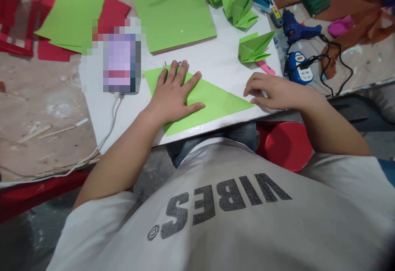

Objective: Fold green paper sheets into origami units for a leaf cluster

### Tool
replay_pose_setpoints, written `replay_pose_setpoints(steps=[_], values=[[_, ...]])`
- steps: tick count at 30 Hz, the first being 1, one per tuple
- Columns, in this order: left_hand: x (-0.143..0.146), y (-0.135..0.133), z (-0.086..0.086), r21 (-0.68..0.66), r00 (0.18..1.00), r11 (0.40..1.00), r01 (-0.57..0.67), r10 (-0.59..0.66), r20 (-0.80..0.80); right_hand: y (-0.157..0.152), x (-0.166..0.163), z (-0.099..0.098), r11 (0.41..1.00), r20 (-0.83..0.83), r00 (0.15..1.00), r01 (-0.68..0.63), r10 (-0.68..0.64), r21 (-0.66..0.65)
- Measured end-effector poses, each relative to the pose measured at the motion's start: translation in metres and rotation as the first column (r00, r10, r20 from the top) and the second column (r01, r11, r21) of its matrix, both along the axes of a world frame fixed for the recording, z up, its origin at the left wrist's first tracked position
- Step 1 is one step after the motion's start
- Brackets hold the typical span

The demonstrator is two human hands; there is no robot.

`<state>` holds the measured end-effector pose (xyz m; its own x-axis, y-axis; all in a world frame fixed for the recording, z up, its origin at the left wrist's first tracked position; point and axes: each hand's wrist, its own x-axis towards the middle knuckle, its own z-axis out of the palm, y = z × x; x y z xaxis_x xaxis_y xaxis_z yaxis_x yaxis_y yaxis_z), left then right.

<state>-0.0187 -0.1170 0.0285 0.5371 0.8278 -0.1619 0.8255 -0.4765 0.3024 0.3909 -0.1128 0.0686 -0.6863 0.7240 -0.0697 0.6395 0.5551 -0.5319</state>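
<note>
A light green sheet of paper (pixel 212 98), folded into a triangle, lies on a white board at the table's front edge. My left hand (pixel 173 94) rests flat on its left part with the fingers spread, covering some of the paper. By the triangle's pointed right corner is my right hand (pixel 274 90). Its fingers are loosely curled, and a gap shows between them and the thumb. The thumb is close to the corner; whether it touches the paper I cannot tell. Beyond stand several folded green paper shapes (pixel 257 48).
A stack of green paper (pixel 182 16) lies at the back of the white board (pixel 123 119). Left is a blurred phone (pixel 120 63) with a white cable (pixel 108 133). A blue glue gun (pixel 299 28), a utility knife (pixel 273 10) and a blue-white power socket (pixel 298 67) lie right.
</note>
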Motion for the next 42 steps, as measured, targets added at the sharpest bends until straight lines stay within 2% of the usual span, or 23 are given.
replay_pose_setpoints(steps=[3, 7, 13, 19, 24, 33, 38, 42], values=[[0.000, 0.001, 0.000, -0.001, 1.000, 1.000, 0.002, -0.002, 0.008, -0.003, -0.002, 0.007, 0.999, 0.000, 1.000, -0.003, 0.003, -0.049], [0.001, 0.000, 0.000, 0.014, 1.000, 1.000, 0.005, -0.005, -0.031, -0.013, -0.004, 0.010, 0.998, -0.010, 0.998, 0.067, -0.067, 0.000], [0.002, 0.000, 0.003, -0.004, 1.000, 1.000, -0.001, 0.001, 0.002, -0.030, -0.006, -0.004, 0.999, -0.051, 0.998, 0.033, -0.031, 0.040], [0.005, -0.001, 0.007, 0.006, 0.999, 0.999, 0.037, -0.037, 0.008, -0.038, -0.007, -0.010, 0.991, -0.166, 0.977, 0.127, -0.131, -0.030], [0.007, -0.004, 0.011, 0.039, 0.998, 0.997, 0.066, -0.066, -0.003, -0.040, -0.004, -0.012, 0.985, -0.195, 0.966, 0.170, -0.172, -0.028], [0.015, -0.008, 0.014, 0.064, 0.965, 0.964, 0.259, -0.261, 0.032, -0.043, -0.004, -0.016, 0.956, -0.193, 0.937, 0.291, -0.293, -0.039], [0.015, -0.006, 0.007, 0.068, 0.950, 0.950, 0.304, -0.308, 0.061, -0.046, -0.007, -0.014, 0.967, -0.188, 0.949, 0.253, -0.252, -0.023], [0.012, -0.004, 0.002, 0.074, 0.940, 0.943, 0.324, -0.330, 0.086, -0.047, -0.012, -0.023, 0.969, -0.164, 0.961, 0.237, -0.224, 0.063]])
